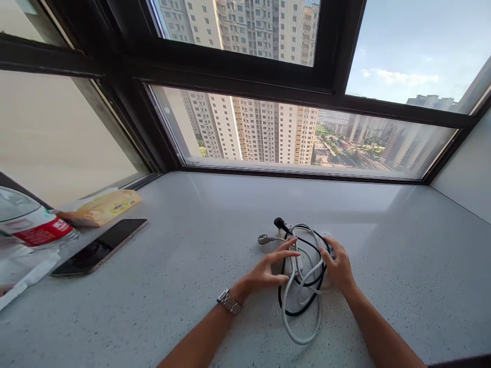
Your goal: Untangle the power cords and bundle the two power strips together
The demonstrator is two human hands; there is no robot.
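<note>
A loose tangle of cables lies on the speckled white sill: a white cord [285,312] and a black cord [297,313] looped over each other. The black plug [280,223] and a grey plug [264,239] stick out at its far left. My left hand [270,267], a metal watch [229,300] on its wrist, reaches over the left side of the coils with thumb and fingers apart. At the right side, my right hand [338,266] has its fingers curled at the edge of the loops. Something white and blue beneath its fingers is mostly hidden.
To the left lie a dark phone [100,246], a yellow tissue pack [100,207] and a clear bottle with a red label [42,230]. A dark window frame [245,82] borders the sill [184,301] at the back, with a white wall [466,158] on the right.
</note>
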